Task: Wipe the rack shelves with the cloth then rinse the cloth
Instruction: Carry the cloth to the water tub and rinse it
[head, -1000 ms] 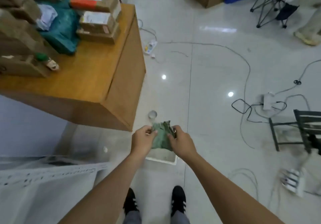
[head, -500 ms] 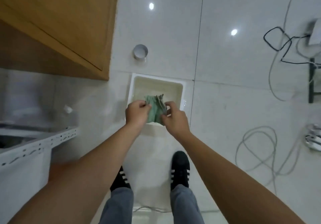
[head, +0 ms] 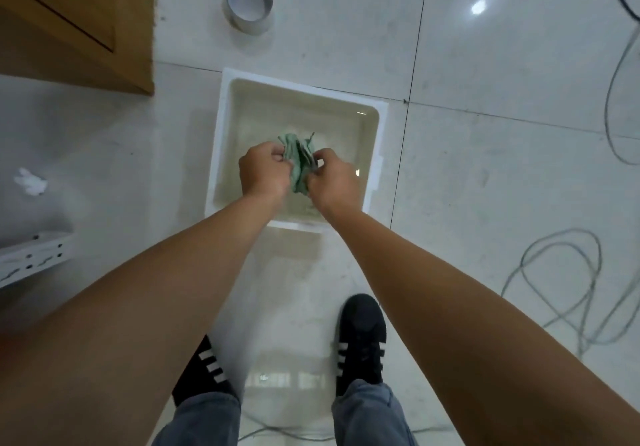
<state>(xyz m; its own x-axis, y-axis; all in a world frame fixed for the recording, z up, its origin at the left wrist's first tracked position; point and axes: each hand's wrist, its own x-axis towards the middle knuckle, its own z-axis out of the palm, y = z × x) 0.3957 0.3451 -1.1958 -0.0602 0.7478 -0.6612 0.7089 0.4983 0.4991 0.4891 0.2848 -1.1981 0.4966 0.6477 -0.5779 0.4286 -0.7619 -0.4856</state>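
Hands lowered nearer basin (head: 372,168) of water, left grip (head: 263,168), right grip (head: 334,182) clenching bunched cloth (head: 299,155)

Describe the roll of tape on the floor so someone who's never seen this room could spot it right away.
Start at the white square basin on the tiled floor, where both hands bunch a green cloth. Look just beyond its far rim, near the wooden cabinet corner. The roll of tape lies there alone: a grey ring with a hollow centre, the only round thing nearby.

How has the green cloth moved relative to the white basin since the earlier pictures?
Yes. The green cloth, gripped by the left hand and right hand, now hangs over the white basin's middle, not its near edge.
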